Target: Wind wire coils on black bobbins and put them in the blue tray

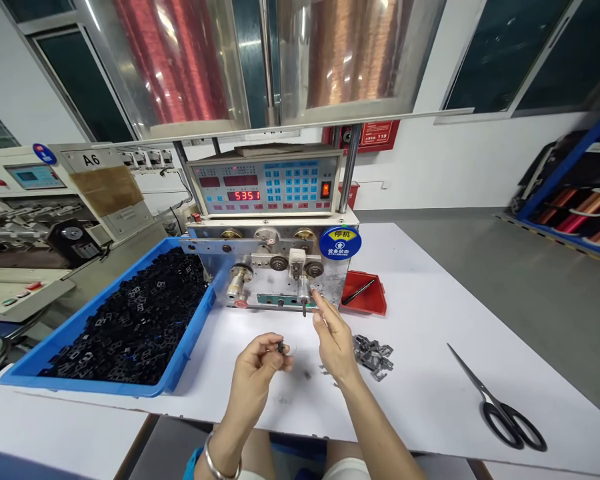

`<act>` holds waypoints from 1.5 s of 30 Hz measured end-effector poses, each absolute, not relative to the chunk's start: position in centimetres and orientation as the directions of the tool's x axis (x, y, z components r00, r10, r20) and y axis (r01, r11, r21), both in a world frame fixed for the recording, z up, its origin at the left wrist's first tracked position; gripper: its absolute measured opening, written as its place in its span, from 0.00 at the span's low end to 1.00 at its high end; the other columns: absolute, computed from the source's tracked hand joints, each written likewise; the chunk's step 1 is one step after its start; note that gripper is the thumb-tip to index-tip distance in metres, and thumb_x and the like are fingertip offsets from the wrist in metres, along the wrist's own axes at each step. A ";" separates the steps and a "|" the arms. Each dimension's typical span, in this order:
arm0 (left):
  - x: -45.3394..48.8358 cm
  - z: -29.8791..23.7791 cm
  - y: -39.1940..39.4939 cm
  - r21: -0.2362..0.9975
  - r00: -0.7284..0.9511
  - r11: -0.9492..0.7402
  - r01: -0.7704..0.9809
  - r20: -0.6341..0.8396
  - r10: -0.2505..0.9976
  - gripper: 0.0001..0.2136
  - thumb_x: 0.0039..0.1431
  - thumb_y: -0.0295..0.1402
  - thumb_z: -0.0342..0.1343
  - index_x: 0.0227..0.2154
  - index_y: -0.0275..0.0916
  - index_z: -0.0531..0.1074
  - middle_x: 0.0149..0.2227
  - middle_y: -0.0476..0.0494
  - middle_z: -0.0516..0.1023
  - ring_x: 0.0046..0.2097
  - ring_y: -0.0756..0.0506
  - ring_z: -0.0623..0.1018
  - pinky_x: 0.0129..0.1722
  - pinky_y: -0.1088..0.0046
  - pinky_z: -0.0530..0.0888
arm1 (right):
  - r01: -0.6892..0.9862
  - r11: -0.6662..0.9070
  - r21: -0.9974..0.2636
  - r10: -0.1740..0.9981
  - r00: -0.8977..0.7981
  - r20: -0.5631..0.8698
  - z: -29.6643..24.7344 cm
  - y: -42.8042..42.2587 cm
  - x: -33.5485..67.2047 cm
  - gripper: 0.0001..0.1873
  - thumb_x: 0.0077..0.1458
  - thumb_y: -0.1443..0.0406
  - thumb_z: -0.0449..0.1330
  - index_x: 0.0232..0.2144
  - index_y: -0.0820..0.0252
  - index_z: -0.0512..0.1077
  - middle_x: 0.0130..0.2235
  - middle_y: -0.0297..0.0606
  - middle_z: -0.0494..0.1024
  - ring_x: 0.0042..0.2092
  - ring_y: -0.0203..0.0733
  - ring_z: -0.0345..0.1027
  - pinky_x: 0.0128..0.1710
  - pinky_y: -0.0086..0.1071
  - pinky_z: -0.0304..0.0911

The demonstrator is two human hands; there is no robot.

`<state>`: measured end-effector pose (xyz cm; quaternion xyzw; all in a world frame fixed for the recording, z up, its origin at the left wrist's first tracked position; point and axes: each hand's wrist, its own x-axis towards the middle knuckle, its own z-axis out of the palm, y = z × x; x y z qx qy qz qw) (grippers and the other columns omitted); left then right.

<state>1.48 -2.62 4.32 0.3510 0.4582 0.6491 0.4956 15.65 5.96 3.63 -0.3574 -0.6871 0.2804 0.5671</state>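
Between the thumb and fingers of my left hand [261, 363] is a small black part [281, 347], with what looks like a fine wire end beside it. My right hand [336, 340] is raised with fingers stretched out, holding nothing visible. Its fingertips are at the right spindle [304, 291] of the winding machine [215, 240]; whether they touch it I cannot tell. The machine's panel [300, 185] shows red digits. To the right of my right hand lies a loose pile of dark grey parts [374, 357] on the white table [420, 320].
A blue tray [177, 377] heaped with small black parts stands at left. Behind the parts pile, a red bin [375, 303] holds a black pen-like stick [359, 292]. Black-handled scissors [500, 407] lie at right. Wire spools [175, 67] in clear covers hang over the machine.
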 end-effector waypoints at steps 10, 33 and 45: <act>3.6 6.1 2.0 0.972 -0.202 -0.221 -0.079 0.201 0.958 0.09 0.48 0.32 0.62 0.34 0.38 0.76 0.24 0.51 0.75 0.27 0.51 0.72 0.30 0.75 0.70 | 0.172 0.714 -0.678 0.674 -0.430 0.601 7.9 7.3 15.7 0.20 0.65 0.56 0.41 0.51 0.56 0.65 0.52 0.41 0.72 0.64 0.49 0.45 0.59 0.50 0.51; 4.6 7.3 1.9 0.990 -0.257 -0.127 -0.067 0.106 0.961 0.10 0.48 0.36 0.62 0.33 0.38 0.74 0.24 0.50 0.76 0.27 0.49 0.75 0.30 0.72 0.73 | 0.636 0.645 -0.423 0.707 -0.288 0.646 -2.7 0.2 18.9 0.08 0.54 0.69 0.55 0.32 0.56 0.74 0.34 0.39 0.75 0.40 0.48 0.64 0.40 0.45 0.65; 4.6 6.3 1.6 0.985 -0.291 -0.133 -0.107 0.096 0.952 0.10 0.49 0.34 0.61 0.35 0.38 0.73 0.27 0.50 0.74 0.29 0.50 0.74 0.31 0.73 0.73 | 0.739 0.561 -0.374 0.755 -0.270 0.598 -3.8 0.0 16.4 0.09 0.50 0.75 0.54 0.29 0.58 0.70 0.35 0.40 0.76 0.40 0.50 0.63 0.35 0.41 0.60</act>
